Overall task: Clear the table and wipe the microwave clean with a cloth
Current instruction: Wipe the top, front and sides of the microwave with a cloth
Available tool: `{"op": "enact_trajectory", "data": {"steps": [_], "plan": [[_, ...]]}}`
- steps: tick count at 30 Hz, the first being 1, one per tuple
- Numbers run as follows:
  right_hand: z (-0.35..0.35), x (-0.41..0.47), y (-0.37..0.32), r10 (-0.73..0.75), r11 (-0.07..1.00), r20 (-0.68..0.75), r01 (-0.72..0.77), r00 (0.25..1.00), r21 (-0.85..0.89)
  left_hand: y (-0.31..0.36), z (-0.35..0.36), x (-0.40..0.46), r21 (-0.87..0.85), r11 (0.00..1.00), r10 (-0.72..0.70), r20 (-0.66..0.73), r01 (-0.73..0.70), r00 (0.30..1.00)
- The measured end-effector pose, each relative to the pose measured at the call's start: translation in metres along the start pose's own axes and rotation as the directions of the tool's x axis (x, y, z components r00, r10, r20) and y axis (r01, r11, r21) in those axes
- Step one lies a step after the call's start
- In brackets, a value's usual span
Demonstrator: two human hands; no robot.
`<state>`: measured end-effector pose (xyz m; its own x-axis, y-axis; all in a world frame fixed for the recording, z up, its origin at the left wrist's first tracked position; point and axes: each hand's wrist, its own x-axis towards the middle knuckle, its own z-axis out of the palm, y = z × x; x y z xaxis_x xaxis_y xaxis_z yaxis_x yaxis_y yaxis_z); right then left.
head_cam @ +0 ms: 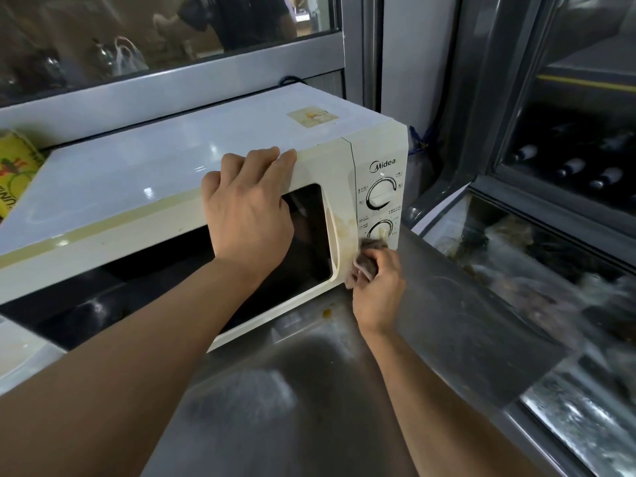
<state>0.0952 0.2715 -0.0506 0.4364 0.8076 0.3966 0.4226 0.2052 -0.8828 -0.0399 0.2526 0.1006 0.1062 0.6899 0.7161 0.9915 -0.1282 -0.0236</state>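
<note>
A white microwave [172, 166] stands on a steel table [447, 304], its door closed and its front stained yellowish beside the two dials. My left hand [247, 215] rests on the front top edge of the microwave, fingers hooked over onto the top. My right hand [378, 287] grips a bunched grey cloth [368, 254] and presses it against the lower part of the control panel, just under the lower dial [380, 228].
A yellow printed box [15, 170] stands left of the microwave. A glass-topped chest freezer [537, 256] adjoins the table on the right. A window frame runs behind the microwave. A small orange stain [326, 313] lies on the table near the microwave's front corner.
</note>
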Motion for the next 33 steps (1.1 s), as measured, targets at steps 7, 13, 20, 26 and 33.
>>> {"op": "enact_trajectory", "data": {"steps": [7,13,20,26,33], "plan": [[-0.003,0.022,0.023,0.295,0.955,-0.043,-0.296,0.954,0.004,-0.003,0.002,-0.001,0.011,1.000,0.005,-0.018,-0.005,1.000],[-0.031,0.064,0.004,0.071,0.993,-0.069,-0.064,0.995,0.102,-0.002,0.003,0.000,0.013,1.000,-0.005,-0.029,0.006,1.000],[-0.009,0.046,0.029,0.244,0.965,-0.091,-0.232,0.966,0.122,-0.001,0.004,0.001,0.022,1.000,0.001,-0.024,0.000,1.000],[0.011,0.032,0.029,0.512,0.830,-0.013,-0.490,0.859,0.268,-0.002,0.003,0.000,0.023,1.000,0.015,-0.016,-0.014,1.000],[0.027,-0.003,0.015,0.511,0.826,0.124,-0.526,0.851,0.202,-0.003,0.003,0.000,0.026,1.000,0.012,0.003,-0.012,1.000]]}}
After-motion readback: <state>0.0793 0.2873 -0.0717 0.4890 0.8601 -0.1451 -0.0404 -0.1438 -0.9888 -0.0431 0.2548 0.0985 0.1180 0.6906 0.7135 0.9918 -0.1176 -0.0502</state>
